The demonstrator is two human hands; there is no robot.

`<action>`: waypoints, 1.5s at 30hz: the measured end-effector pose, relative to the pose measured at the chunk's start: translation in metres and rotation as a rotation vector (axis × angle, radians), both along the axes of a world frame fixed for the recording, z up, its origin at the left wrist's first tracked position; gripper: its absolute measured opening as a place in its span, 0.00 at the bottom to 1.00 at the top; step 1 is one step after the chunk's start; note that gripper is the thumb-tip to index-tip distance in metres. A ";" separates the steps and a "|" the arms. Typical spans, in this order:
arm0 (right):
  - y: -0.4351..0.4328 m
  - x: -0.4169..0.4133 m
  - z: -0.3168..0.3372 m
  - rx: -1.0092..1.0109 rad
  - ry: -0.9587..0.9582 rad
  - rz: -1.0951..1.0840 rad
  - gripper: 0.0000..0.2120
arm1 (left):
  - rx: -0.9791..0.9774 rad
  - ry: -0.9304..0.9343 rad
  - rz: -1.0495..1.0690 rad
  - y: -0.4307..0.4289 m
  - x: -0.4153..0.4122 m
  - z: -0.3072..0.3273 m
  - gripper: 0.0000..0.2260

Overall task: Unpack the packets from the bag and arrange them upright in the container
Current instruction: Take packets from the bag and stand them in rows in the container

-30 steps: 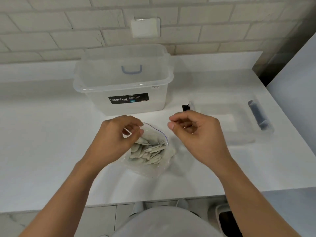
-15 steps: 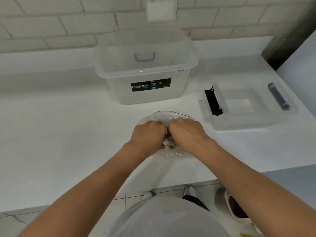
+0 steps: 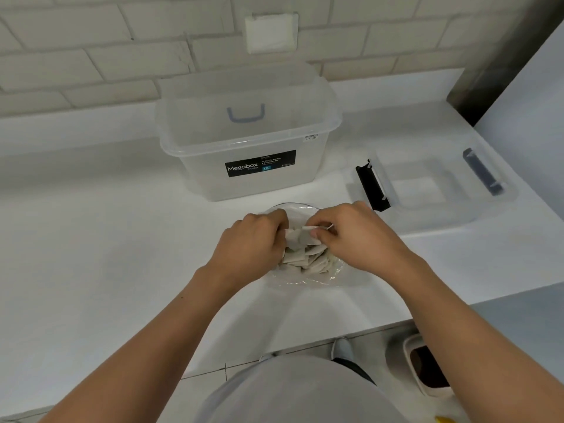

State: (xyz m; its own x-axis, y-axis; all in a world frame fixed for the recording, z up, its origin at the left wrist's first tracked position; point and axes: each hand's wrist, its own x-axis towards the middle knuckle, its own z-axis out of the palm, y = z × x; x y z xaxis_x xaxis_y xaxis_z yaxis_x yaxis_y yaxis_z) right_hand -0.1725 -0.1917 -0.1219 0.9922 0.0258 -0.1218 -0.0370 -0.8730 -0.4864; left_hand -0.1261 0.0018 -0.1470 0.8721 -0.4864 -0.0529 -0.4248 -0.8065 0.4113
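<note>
A clear zip bag (image 3: 308,277) lies open on the white counter, holding several pale grey packets (image 3: 305,259). Both hands reach into its mouth. My left hand (image 3: 253,244) is curled on the bag's left side over the packets. My right hand (image 3: 351,236) pinches a small white packet (image 3: 308,229) between thumb and fingers just above the pile. Behind the bag stands the clear Megabox container (image 3: 244,141), open at the top and with nothing visible inside.
The container's clear lid (image 3: 433,190) with dark clips lies upside down to the right on the counter (image 3: 106,254). A brick wall with a white socket plate rises behind. The counter's front edge is close to my body; a bin stands on the floor at lower right.
The hands went from holding the bag's mouth apart to reaching inside it. They have now spread slightly, and my right hand has lifted a packet from the pile.
</note>
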 end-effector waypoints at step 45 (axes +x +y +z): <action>0.009 -0.014 -0.002 0.550 -0.025 -0.214 0.13 | -0.636 0.359 0.219 0.002 0.009 0.025 0.01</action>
